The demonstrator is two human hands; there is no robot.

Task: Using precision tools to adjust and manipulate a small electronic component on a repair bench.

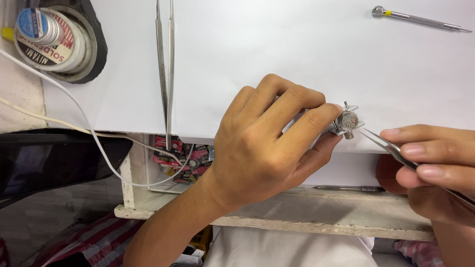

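My left hand (267,138) pinches a small metal holder with a round watch movement (348,120) clamped in it, at the near edge of a white paper sheet (277,44). My right hand (435,168) comes in from the right and grips thin steel tweezers (391,147). Their tip points at the movement's lower right side, just short of touching it.
Long steel tweezers (166,69) lie upright on the paper at left. A small screwdriver (420,19) rests at top right. A solder spool (47,32) sits top left, white cables (84,123) run below it. A dark tray (49,158) and a box of button-cell packs (180,155) lie under the edge.
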